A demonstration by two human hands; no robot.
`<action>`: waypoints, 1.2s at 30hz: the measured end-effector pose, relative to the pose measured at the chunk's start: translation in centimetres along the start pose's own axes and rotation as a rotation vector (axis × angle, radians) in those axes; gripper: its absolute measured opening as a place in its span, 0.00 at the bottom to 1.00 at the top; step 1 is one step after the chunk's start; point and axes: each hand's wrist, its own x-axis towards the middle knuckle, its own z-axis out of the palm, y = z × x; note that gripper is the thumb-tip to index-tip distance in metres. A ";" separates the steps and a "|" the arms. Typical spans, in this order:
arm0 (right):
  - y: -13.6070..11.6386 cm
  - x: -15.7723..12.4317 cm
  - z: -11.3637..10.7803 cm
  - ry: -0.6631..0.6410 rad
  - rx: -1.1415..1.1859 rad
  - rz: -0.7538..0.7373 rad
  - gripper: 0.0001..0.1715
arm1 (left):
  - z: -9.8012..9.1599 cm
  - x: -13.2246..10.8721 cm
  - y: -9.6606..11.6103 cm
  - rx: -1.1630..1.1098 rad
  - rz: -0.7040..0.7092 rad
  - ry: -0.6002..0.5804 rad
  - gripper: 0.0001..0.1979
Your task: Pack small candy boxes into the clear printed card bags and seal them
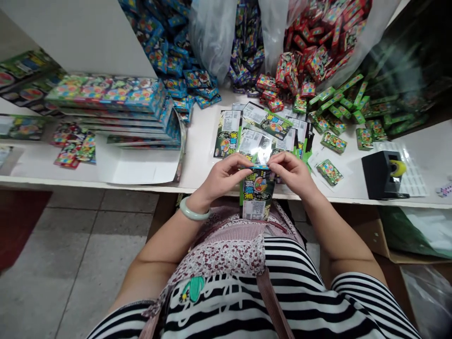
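Observation:
Between my two hands hangs a black and green printed packet [259, 190], its top edge at the table's front edge and its lower part over my lap. A thin blue strip shows along that top edge. My left hand [231, 173] pinches its upper left corner between thumb and fingers. At the upper right corner, my right hand [287, 169] is closed in the same way. Just beyond my fingers lies a spread of similar flat packets [251, 141], overlapping, some with white barcode panels up.
Piles of small blue packs [173, 61], purple packs [247, 52], red boxes [314, 61] and green boxes [344, 106] line the back. Stacked printed display boxes [116, 92] and an open white tray [141, 165] are left. A black tape dispenser [379, 174] stands right.

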 end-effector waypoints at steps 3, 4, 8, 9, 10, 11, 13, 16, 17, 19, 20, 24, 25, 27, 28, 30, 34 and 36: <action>-0.4 0.7 -0.6 -0.041 -0.056 0.039 0.16 | -0.2 0.1 0.3 0.017 -0.007 -0.018 0.08; -0.7 0.8 -0.8 -0.058 -0.098 0.038 0.16 | -0.3 0.1 0.3 0.020 -0.010 -0.019 0.07; -1.7 0.9 -1.3 -0.166 -0.251 -0.106 0.12 | -0.4 -0.1 0.1 0.009 0.011 -0.023 0.05; -1.7 0.8 -1.4 -0.189 -0.276 -0.153 0.10 | -0.3 -0.1 0.0 0.007 0.013 -0.027 0.04; -1.7 0.6 -1.5 -0.203 -0.295 -0.190 0.08 | -0.2 -0.1 -0.1 0.007 0.008 -0.030 0.04; -1.6 0.5 -1.5 -0.207 -0.310 -0.213 0.06 | -0.1 -0.1 -0.2 0.011 -0.004 -0.030 0.05; -1.2 0.3 -1.5 -0.186 -0.322 -0.240 0.05 | 0.2 -0.1 -0.4 0.012 -0.034 -0.016 0.07; -0.3 0.0 -1.1 -0.110 -0.291 -0.267 0.02 | 0.4 0.2 -0.5 0.024 -0.026 0.003 0.09; 0.0 -0.1 -1.0 -0.073 -0.278 -0.268 0.01 | 0.4 0.2 -0.5 0.033 -0.007 0.002 0.09; 0.4 -0.4 -0.5 0.005 -0.264 -0.242 0.03 | 0.2 0.3 -0.6 0.052 0.032 -0.005 0.07; 0.5 -0.6 -0.1 0.040 -0.261 -0.222 0.04 | 0.1 0.4 -0.6 0.058 0.040 -0.007 0.06; 1.1 -0.9 0.8 0.091 -0.234 -0.204 0.06 | 0.0 0.4 -1.1 0.073 0.005 0.011 0.07; 1.2 -0.9 0.6 0.063 -0.227 -0.212 0.07 | 0.1 0.5 -1.3 0.076 -0.010 0.022 0.07; 1.7 -0.5 -0.9 -0.030 -0.234 -0.216 0.08 | 0.1 0.6 -1.3 0.085 -0.029 0.057 0.07; 2.1 -0.3 -2.3 -0.054 -0.258 -0.200 0.10 | 0.1 0.6 -1.3 0.091 -0.036 0.073 0.07; 3.1 0.4 -6.0 0.047 -0.370 -0.118 0.12 | -0.1 0.7 -1.3 0.104 -0.041 0.092 0.06; 5.2 1.6 -13.9 0.436 -0.849 0.300 0.12 | -0.5 0.7 -1.6 0.119 -0.044 0.116 0.03; 5.9 1.9 -16.2 0.393 -1.036 0.508 0.13 | -0.5 0.7 -1.8 0.130 -0.051 0.132 0.03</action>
